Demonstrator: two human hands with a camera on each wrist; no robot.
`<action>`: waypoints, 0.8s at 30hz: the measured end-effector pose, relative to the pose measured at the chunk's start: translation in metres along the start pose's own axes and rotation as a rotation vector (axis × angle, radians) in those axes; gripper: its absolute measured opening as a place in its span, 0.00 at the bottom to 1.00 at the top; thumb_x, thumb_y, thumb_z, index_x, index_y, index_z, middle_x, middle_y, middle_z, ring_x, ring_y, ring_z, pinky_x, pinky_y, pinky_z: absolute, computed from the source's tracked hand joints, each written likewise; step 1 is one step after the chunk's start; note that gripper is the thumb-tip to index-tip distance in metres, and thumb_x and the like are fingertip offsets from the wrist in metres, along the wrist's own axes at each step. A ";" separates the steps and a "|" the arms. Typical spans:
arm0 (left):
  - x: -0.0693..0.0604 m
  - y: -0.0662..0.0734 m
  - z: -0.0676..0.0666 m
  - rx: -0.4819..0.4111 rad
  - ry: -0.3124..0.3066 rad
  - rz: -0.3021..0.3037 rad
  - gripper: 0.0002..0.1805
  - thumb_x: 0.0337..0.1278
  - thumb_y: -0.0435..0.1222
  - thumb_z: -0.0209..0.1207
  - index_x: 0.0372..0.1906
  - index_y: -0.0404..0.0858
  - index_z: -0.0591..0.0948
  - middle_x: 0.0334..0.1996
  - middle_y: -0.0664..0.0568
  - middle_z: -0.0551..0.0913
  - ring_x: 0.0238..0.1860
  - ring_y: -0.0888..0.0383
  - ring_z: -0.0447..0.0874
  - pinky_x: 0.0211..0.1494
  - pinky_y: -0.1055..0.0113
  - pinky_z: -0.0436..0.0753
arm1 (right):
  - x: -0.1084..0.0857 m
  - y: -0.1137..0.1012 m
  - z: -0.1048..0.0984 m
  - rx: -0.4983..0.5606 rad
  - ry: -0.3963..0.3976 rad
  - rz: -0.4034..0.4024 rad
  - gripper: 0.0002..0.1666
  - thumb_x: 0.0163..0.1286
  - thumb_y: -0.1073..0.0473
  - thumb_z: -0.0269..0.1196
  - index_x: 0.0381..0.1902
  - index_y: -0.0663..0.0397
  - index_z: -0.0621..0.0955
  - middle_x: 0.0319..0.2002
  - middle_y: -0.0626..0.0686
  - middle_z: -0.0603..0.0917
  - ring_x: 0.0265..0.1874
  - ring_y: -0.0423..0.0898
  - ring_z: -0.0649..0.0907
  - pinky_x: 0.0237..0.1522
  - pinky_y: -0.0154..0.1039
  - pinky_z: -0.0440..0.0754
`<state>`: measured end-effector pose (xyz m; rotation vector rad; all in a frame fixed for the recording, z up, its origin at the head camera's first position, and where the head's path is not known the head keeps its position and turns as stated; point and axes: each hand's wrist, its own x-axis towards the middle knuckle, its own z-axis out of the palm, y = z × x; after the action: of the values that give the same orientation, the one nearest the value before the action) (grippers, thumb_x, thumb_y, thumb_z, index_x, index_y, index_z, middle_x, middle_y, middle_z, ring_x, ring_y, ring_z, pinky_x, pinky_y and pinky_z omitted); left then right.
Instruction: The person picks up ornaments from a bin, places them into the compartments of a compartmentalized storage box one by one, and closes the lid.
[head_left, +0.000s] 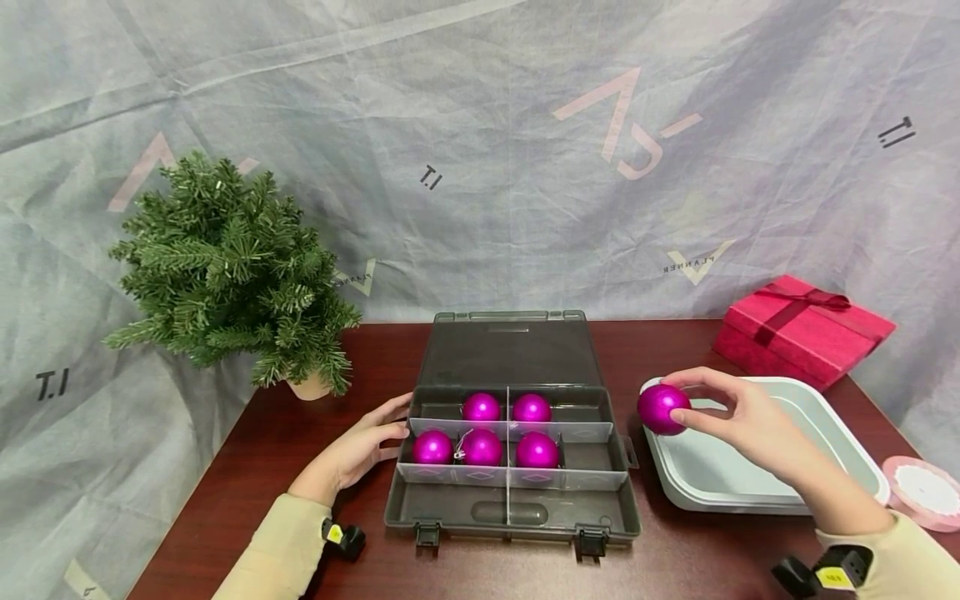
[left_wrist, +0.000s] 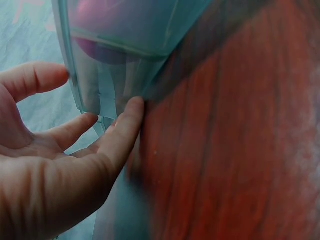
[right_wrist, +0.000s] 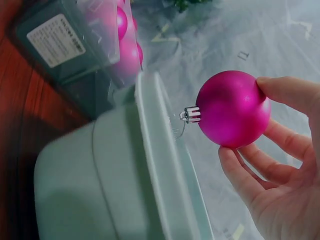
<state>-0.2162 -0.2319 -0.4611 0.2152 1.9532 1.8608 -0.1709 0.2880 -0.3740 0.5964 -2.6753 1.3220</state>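
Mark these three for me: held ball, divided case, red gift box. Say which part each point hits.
held ball [right_wrist: 233,109]: right wrist view, middle of its magenta surface
divided case [head_left: 581,502]: head view, bare floor, front right compartment
red gift box [head_left: 813,328]: head view, red surface near the ribbon

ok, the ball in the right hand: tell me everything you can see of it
The ball is round and magenta, with a satiny sheen, perhaps plastic. A ridged silver cap with a thin wire hook shows in the right wrist view, pointing toward the tray; the head view hides it. The right hand pinches the ball between thumb and fingers, over the tray's left edge in the head view. Whether the hook touches the rim is unclear.
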 end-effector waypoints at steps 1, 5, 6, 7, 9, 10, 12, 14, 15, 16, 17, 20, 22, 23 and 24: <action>0.000 0.000 0.000 0.002 -0.002 0.001 0.39 0.70 0.30 0.51 0.82 0.36 0.51 0.76 0.33 0.54 0.53 0.54 0.70 0.66 0.43 0.67 | 0.001 -0.002 0.002 0.003 -0.008 -0.002 0.21 0.67 0.60 0.71 0.58 0.46 0.83 0.50 0.47 0.86 0.48 0.35 0.84 0.41 0.35 0.83; -0.001 0.000 -0.001 0.014 -0.002 0.006 0.39 0.70 0.31 0.51 0.82 0.35 0.51 0.76 0.33 0.54 0.53 0.54 0.70 0.65 0.44 0.68 | 0.006 -0.007 0.008 0.020 -0.031 -0.009 0.21 0.67 0.58 0.72 0.57 0.44 0.83 0.50 0.47 0.86 0.47 0.38 0.85 0.40 0.36 0.84; -0.001 0.000 0.000 0.014 -0.001 0.006 0.39 0.70 0.31 0.51 0.82 0.36 0.51 0.75 0.33 0.55 0.53 0.54 0.70 0.65 0.44 0.68 | 0.008 -0.008 0.010 0.024 -0.037 -0.010 0.21 0.67 0.58 0.72 0.57 0.43 0.83 0.50 0.47 0.86 0.47 0.38 0.85 0.40 0.36 0.84; -0.001 0.000 0.000 0.014 0.001 0.005 0.39 0.70 0.31 0.52 0.82 0.36 0.52 0.75 0.33 0.55 0.53 0.54 0.70 0.65 0.45 0.68 | 0.009 -0.009 0.012 0.035 -0.043 -0.012 0.21 0.67 0.58 0.72 0.57 0.43 0.83 0.49 0.48 0.86 0.47 0.39 0.85 0.40 0.37 0.84; -0.001 0.000 0.000 0.013 0.005 0.004 0.39 0.70 0.31 0.52 0.82 0.36 0.52 0.75 0.34 0.56 0.52 0.55 0.70 0.64 0.45 0.68 | 0.012 -0.011 0.016 0.062 -0.058 -0.015 0.21 0.67 0.58 0.72 0.57 0.44 0.83 0.49 0.48 0.86 0.46 0.42 0.85 0.41 0.37 0.84; 0.000 0.000 0.000 0.014 0.004 0.007 0.39 0.70 0.31 0.52 0.82 0.36 0.52 0.75 0.34 0.56 0.52 0.55 0.71 0.64 0.45 0.69 | 0.014 -0.011 0.018 0.077 -0.067 -0.017 0.21 0.67 0.58 0.72 0.57 0.44 0.83 0.49 0.49 0.86 0.46 0.43 0.85 0.41 0.38 0.84; 0.000 0.000 0.001 0.014 0.006 0.007 0.39 0.70 0.31 0.52 0.82 0.36 0.52 0.75 0.34 0.57 0.52 0.55 0.71 0.64 0.46 0.69 | 0.017 -0.013 0.023 0.112 -0.086 -0.024 0.21 0.67 0.59 0.72 0.57 0.45 0.83 0.48 0.49 0.86 0.46 0.44 0.86 0.41 0.39 0.85; 0.000 0.000 0.000 0.014 0.007 0.005 0.38 0.70 0.31 0.52 0.82 0.36 0.53 0.75 0.34 0.57 0.52 0.54 0.70 0.63 0.46 0.69 | 0.020 -0.015 0.028 0.129 -0.102 -0.036 0.21 0.66 0.59 0.73 0.56 0.46 0.83 0.48 0.49 0.86 0.46 0.44 0.86 0.41 0.39 0.85; 0.000 0.000 0.000 0.015 0.005 0.007 0.38 0.70 0.31 0.52 0.82 0.36 0.53 0.75 0.34 0.57 0.53 0.54 0.70 0.63 0.46 0.69 | 0.022 -0.015 0.031 0.131 -0.110 -0.045 0.21 0.66 0.59 0.73 0.56 0.46 0.83 0.47 0.49 0.86 0.46 0.44 0.86 0.42 0.38 0.85; 0.000 0.000 0.000 0.016 0.003 0.009 0.38 0.70 0.31 0.52 0.82 0.36 0.52 0.75 0.34 0.57 0.53 0.53 0.70 0.63 0.46 0.69 | 0.023 -0.016 0.033 0.131 -0.117 -0.055 0.20 0.66 0.59 0.73 0.56 0.46 0.83 0.47 0.48 0.87 0.46 0.44 0.86 0.42 0.38 0.85; 0.000 -0.001 0.000 0.014 0.003 0.008 0.38 0.70 0.31 0.52 0.82 0.36 0.53 0.75 0.34 0.57 0.53 0.53 0.70 0.63 0.47 0.69 | 0.024 -0.016 0.036 0.125 -0.123 -0.066 0.20 0.66 0.59 0.73 0.55 0.45 0.84 0.47 0.48 0.87 0.46 0.43 0.86 0.43 0.38 0.85; -0.001 -0.001 -0.001 0.011 -0.003 0.013 0.38 0.70 0.31 0.52 0.82 0.36 0.53 0.74 0.34 0.57 0.53 0.52 0.70 0.63 0.47 0.70 | 0.028 -0.016 0.043 0.091 -0.137 -0.094 0.20 0.65 0.58 0.74 0.54 0.44 0.84 0.46 0.44 0.87 0.46 0.43 0.85 0.46 0.38 0.84; -0.001 -0.001 -0.001 0.011 -0.005 0.017 0.39 0.70 0.31 0.52 0.82 0.36 0.52 0.74 0.33 0.57 0.53 0.52 0.70 0.63 0.47 0.70 | 0.030 -0.016 0.047 0.067 -0.145 -0.105 0.19 0.64 0.58 0.75 0.53 0.44 0.85 0.45 0.43 0.87 0.46 0.42 0.85 0.47 0.40 0.84; -0.001 -0.002 -0.001 0.010 -0.004 0.016 0.38 0.70 0.31 0.52 0.82 0.36 0.52 0.75 0.33 0.57 0.53 0.52 0.70 0.63 0.46 0.70 | 0.031 -0.015 0.049 0.056 -0.150 -0.110 0.19 0.63 0.58 0.75 0.52 0.44 0.85 0.44 0.42 0.87 0.45 0.42 0.85 0.47 0.41 0.84; -0.002 -0.002 -0.001 0.011 -0.004 0.016 0.39 0.70 0.31 0.52 0.82 0.36 0.52 0.75 0.33 0.57 0.53 0.53 0.70 0.63 0.46 0.69 | 0.032 -0.014 0.051 0.048 -0.158 -0.112 0.19 0.63 0.58 0.75 0.52 0.44 0.85 0.44 0.42 0.87 0.45 0.42 0.86 0.47 0.42 0.84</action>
<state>-0.2150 -0.2337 -0.4623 0.2380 1.9647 1.8586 -0.1902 0.2309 -0.3866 0.8769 -2.6914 1.3660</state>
